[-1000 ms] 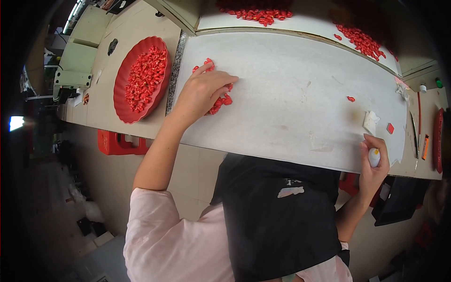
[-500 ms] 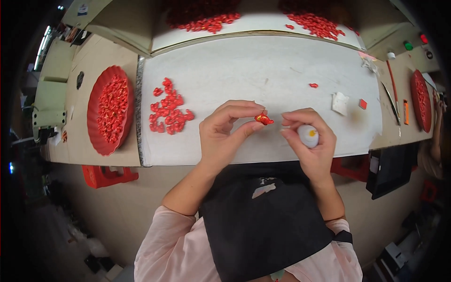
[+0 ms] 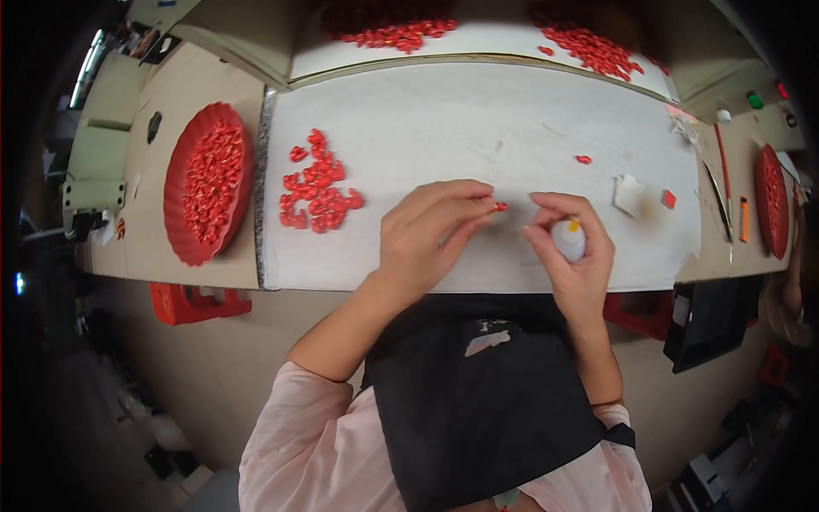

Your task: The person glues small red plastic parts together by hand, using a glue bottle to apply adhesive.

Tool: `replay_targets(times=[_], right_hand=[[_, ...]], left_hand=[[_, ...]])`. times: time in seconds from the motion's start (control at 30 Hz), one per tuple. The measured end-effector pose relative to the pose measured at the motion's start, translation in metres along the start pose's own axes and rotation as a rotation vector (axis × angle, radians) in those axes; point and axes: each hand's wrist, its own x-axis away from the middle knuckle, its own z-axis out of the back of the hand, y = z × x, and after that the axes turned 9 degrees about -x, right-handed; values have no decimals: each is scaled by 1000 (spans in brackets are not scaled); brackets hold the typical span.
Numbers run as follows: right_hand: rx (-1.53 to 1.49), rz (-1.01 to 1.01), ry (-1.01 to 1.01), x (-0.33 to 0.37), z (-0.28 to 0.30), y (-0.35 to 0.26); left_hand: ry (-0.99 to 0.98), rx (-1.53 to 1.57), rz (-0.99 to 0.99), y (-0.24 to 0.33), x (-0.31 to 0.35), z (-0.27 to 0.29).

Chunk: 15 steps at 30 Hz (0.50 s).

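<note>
Between the thumb and fingertips of my left hand [image 3: 431,229] is a small glossy red piece [image 3: 501,206]; most of it is hidden by the fingers. My right hand [image 3: 582,256] is wrapped round a small white bottle [image 3: 569,243] with a yellow tip, its thumb and forefinger close to the red piece but apart from it. Both hands hover over a white paper sheet [image 3: 426,119]. To the left of my left hand lies a loose cluster of similar red pieces [image 3: 320,183]. A single red piece [image 3: 583,160] rests beyond my right hand.
A scalloped red tray [image 3: 175,224] full of red pieces stands at the left. On the right are a white pad [image 3: 629,195], a small red square [image 3: 669,199], tweezers [image 3: 719,200], an orange tool [image 3: 744,220] and another red tray [image 3: 762,224]. More red pieces [image 3: 401,36] fill the shelf behind.
My left hand has turned so its fingers close over the red piece, which shows less now. The right hand still holds the bottle, tilted slightly differently. The whole view has shifted a little.
</note>
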Motion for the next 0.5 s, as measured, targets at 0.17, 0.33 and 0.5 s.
replay_targets(times=[0.17,0.33,0.5], right_hand=[[85,9,49,6,23,6],[81,-22,52,11,33,7],[106,-15,73,14,44,8]], left_hand=[[-36,-548,-56,-51,5,50],[-188,-656,-93,-66,6,80],[-257,-583,1,-63,1,80]])
